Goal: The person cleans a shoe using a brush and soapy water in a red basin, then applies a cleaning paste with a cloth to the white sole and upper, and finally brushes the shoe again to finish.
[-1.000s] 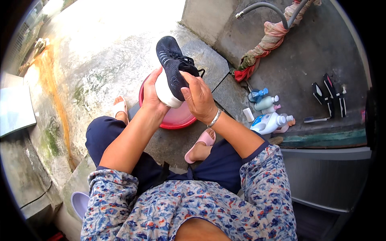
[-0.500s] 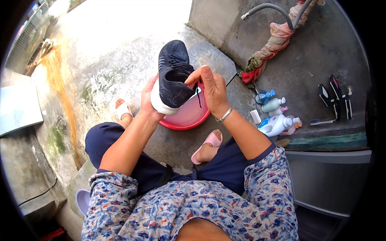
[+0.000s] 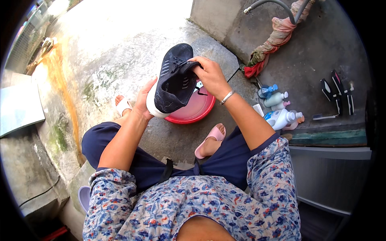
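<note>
A black sneaker with a white sole is held up over a red basin on the concrete ground. My left hand cups the heel and sole from below and left. My right hand, with a metal bracelet on the wrist, grips the tongue and lace area at the shoe's opening. The toe points away from me. A black lace hangs from the shoe toward the basin.
Several plastic bottles stand to the right by a step. Brushes lie farther right. A hose and rag bundle hang at the wall. My feet wear pink slippers. Wet, stained concrete spreads left.
The shoe has turned so its upper faces me more. My right hand has shifted from the side of the shoe to gripping its opening.
</note>
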Motion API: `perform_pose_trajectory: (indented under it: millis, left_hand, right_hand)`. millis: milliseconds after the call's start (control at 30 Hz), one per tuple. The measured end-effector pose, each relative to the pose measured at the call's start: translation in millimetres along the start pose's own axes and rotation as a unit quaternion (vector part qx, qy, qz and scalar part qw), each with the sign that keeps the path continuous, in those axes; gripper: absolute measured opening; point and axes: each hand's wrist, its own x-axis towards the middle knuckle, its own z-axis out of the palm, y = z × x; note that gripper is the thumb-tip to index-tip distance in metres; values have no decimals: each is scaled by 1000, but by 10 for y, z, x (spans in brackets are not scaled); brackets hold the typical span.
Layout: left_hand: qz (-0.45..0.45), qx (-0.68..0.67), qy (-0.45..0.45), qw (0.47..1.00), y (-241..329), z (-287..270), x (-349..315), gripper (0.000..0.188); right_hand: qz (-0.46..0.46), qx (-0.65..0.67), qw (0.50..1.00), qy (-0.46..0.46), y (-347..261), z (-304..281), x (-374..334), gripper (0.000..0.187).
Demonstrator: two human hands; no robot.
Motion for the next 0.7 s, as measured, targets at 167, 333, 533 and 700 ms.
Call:
perform_pose_trajectory:
  millis: [167,333,533,700]
  left_hand:
    - [35,201,78,976,86,-184,-26,39]
    - [289,339,28,895,271,149,-141,33]
    - [69,470,101,874,-66,421,-37,61]
    - [178,94,49,978,-298,386,186,54]
  right_hand:
    - [-107,-90,987,81,-152,143,-25,16]
    - [-113,-226,965,67,49,204,-49,15]
    - [-101,-286,951,59,-111,335,-78,15]
    - [-150,-151,971,110,-324,526,-81,18]
